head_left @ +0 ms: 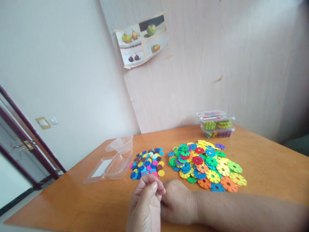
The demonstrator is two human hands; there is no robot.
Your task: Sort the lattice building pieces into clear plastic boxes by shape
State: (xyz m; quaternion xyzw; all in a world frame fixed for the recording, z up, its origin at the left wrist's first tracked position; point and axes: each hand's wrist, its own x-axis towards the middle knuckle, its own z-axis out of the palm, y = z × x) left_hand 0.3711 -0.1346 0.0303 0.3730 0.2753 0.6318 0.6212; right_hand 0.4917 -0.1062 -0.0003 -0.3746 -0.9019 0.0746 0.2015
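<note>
My left hand (146, 203) is raised at the bottom middle, its fingers curled in and the thumb laid against them. Nothing shows between them. Right beside it, my right hand (178, 201) is closed above the table's near part, back of the hand up. Its fingertips are hidden, so whatever it may hold cannot be seen. Just beyond my left hand lies a pile of small coloured notched discs (148, 162). Larger notched plastic discs (205, 164), in yellow, green, blue, orange and red, spread in a heap beyond my right hand and forearm.
On the left of the wooden table (82, 199) are a clear plastic box (119, 164), a flat lid (98, 170) with a white label and a round clear tub (120, 143). Stacked clear boxes (217, 124) with coloured pieces stand at the back right, near the wall.
</note>
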